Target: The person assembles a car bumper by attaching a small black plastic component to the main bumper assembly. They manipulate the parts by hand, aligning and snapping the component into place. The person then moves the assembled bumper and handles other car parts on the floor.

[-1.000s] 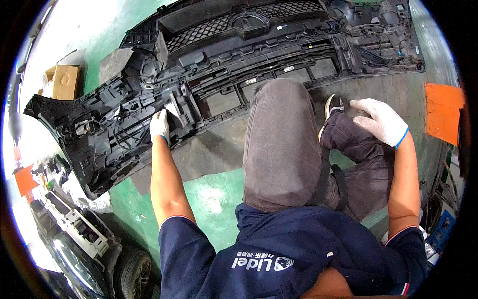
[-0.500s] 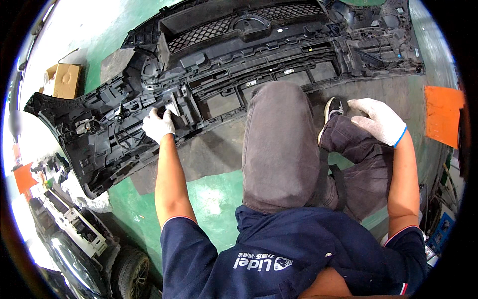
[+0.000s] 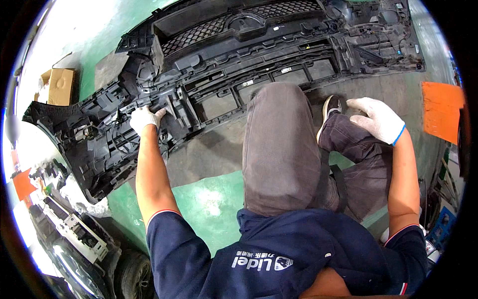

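Note:
A large black car bumper (image 3: 209,67) lies with its inner side up, its ribs, brackets and mesh grille showing. My left hand (image 3: 144,120), in a white knitted glove, rests on the left part of it, among dark brackets and wiring. Its thumb stands apart from the fingers, and I see nothing held; the fingertips are partly hidden. Just right of the thumb is an upright bracket (image 3: 183,110) on the bumper. My right hand (image 3: 379,120), gloved in white with a blue cuff, hovers over my bent leg by the shoe (image 3: 330,108), fingers and thumb apart, holding nothing.
Under the bumper a dark mat (image 3: 209,152) covers part of the green floor (image 3: 214,202). A cardboard box (image 3: 61,87) stands at the far left. Car parts and a tire (image 3: 133,276) are at lower left. An orange panel (image 3: 442,112) stands at right.
My left hand has moved left along the bumper, away from the upright bracket, and its thumb has spread. The right hand stays nearly where it was. The view has shifted slightly.

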Action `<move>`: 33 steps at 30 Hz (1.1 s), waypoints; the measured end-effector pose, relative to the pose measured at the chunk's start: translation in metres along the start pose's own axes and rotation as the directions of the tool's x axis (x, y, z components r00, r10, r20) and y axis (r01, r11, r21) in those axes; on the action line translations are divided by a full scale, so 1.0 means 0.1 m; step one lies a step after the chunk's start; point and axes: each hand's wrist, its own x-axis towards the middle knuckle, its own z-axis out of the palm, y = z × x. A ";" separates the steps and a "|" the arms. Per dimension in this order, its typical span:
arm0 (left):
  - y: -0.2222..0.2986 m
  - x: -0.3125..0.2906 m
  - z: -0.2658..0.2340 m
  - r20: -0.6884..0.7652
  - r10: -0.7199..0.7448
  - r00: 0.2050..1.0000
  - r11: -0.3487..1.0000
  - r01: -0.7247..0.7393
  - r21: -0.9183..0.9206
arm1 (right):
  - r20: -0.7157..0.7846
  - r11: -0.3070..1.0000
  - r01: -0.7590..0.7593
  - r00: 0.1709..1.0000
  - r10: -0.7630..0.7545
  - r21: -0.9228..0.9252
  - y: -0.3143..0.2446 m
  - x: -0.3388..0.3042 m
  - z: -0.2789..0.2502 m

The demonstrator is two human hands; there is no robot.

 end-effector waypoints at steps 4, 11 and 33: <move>-0.03 0.07 0.03 0.007 -0.006 1.000 1.000 0.006 0.016 | 0.011 1.000 -0.014 1.000 0.013 0.025 0.00 0.03 0.04; -0.03 0.13 0.27 -0.076 -0.015 0.997 0.992 0.005 -0.129 | 0.035 0.996 -0.072 0.997 0.070 0.043 0.05 0.04 0.17; -0.02 -1.69 1.05 -0.407 -0.378 0.832 0.829 0.108 -0.549 | 0.040 0.998 -0.052 0.998 0.051 0.034 -0.30 0.06 -0.08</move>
